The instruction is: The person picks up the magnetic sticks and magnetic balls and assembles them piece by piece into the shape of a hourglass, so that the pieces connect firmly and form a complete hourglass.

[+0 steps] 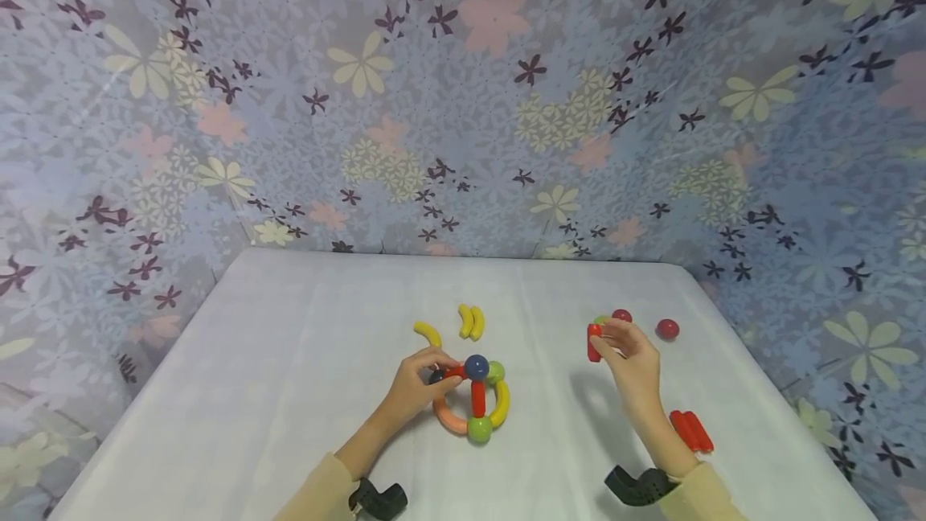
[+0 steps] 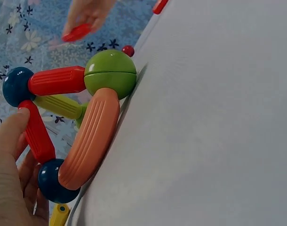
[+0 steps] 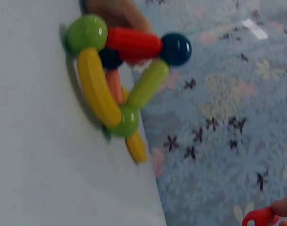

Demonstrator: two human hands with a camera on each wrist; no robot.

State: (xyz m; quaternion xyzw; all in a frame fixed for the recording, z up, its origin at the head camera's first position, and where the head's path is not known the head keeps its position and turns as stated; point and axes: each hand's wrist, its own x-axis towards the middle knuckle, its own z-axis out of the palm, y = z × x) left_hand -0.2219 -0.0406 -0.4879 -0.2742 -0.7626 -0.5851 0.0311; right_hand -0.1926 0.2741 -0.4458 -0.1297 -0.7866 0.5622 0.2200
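My left hand (image 1: 415, 384) holds a framework of balls and rods, thumb and fingers around a red rod (image 2: 38, 136) between two dark blue balls. The raised dark blue ball (image 1: 477, 367) tops it, joined by another red rod (image 1: 478, 400) to a green ball (image 1: 480, 429) below. A curved orange rod (image 2: 91, 141) and a curved yellow rod (image 3: 97, 87) form lower sides. A straight yellow-green rod (image 3: 148, 84) runs from the top ball to a second green ball (image 3: 125, 121). Right of this, my right hand (image 1: 638, 360) pinches a separate red rod (image 1: 594, 344) above the table.
Beyond the framework lie loose curved yellow rods (image 1: 477, 323). Red balls (image 1: 668, 329) and a partly hidden green ball (image 1: 600, 320) lie by the right hand. Two red rods (image 1: 698, 431) lie near the right forearm. A flowered cloth (image 1: 463, 143) hangs behind the white table (image 1: 325, 296).
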